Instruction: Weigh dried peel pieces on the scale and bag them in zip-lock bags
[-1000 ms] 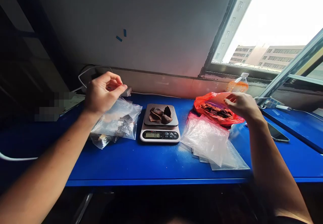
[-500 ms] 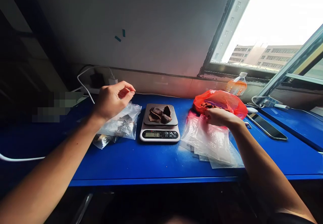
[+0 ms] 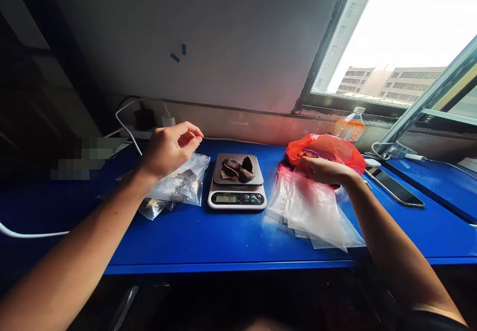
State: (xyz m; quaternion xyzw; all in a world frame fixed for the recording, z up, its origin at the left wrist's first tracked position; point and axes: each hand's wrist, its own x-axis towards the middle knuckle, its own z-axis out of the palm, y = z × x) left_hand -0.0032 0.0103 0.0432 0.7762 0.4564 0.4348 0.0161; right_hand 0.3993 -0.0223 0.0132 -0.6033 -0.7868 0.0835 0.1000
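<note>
My left hand [image 3: 173, 147] hovers over clear zip bags [image 3: 186, 179] holding dark pieces, its thumb and forefinger pinched together with nothing visible in them. A white kitchen scale [image 3: 237, 199] stands between my hands. Several brown, curled dried peel pieces [image 3: 237, 168] rest on its plate; the display appears to read 10.1. On the right, my right hand [image 3: 322, 170] is closed at the upper end of a clear plastic bag [image 3: 311, 206], the top one of a stack. Its fingertips are partly hidden. Just behind that hand sits an open red plastic bag [image 3: 335, 147] with more brown pieces inside.
A phone [image 3: 395, 187] lies right of the red bag on the blue table [image 3: 238, 244]. An orange drink bottle [image 3: 349, 124] stands behind the bag by the window. White cables and a charger [image 3: 167, 120] run along the wall.
The top clear bag has shifted, its lower corner now further right and nearer the front edge. My right hand has moved slightly left. My left hand keeps its pinch, almost unmoved.
</note>
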